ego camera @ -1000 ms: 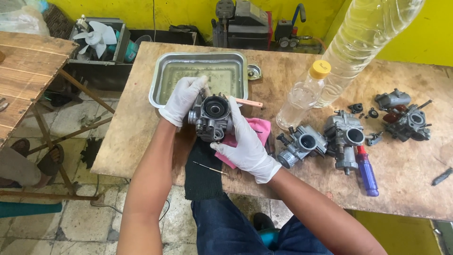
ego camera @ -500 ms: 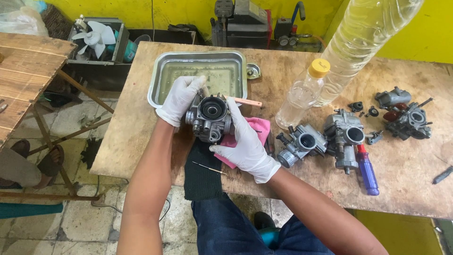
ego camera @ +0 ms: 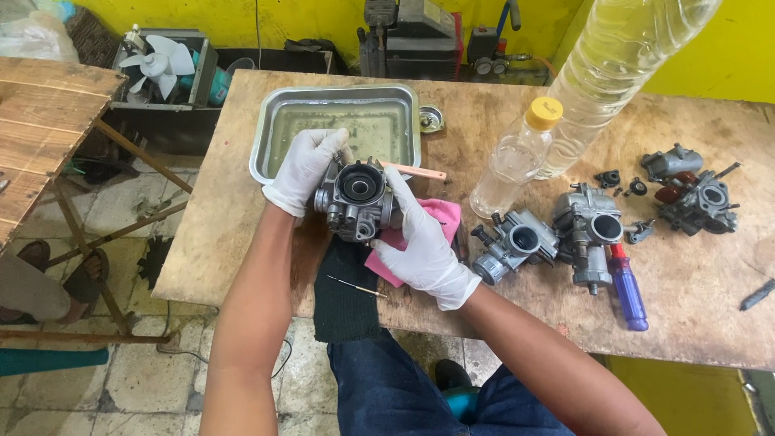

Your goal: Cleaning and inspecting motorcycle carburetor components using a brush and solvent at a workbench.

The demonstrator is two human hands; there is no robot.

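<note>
Both of my hands wear white gloves and hold a grey metal carburetor (ego camera: 356,198) just above the near edge of a metal tray (ego camera: 266,133) filled with cloudy liquid. My left hand (ego camera: 305,168) grips its left side and top. My right hand (ego camera: 420,242) holds its right side, with a pink cloth (ego camera: 440,214) under the palm. The carburetor's round bore faces up toward me. A pink-handled brush (ego camera: 416,171) lies just behind it by the tray. A dark green cloth (ego camera: 345,291) hangs over the table's front edge below.
Two more carburetors (ego camera: 513,242) (ego camera: 593,230) lie to the right with a blue-handled screwdriver (ego camera: 628,289), a fourth carburetor (ego camera: 702,198) and small parts. A yellow-capped bottle (ego camera: 517,157) and a large clear bottle (ego camera: 622,64) stand behind. A thin needle (ego camera: 355,286) rests on the green cloth. A wooden table (ego camera: 40,121) stands left.
The carburetor has shifted slightly down and toward me in my hands, with my left fingers resettling over its top. Everything else on the table stayed put.
</note>
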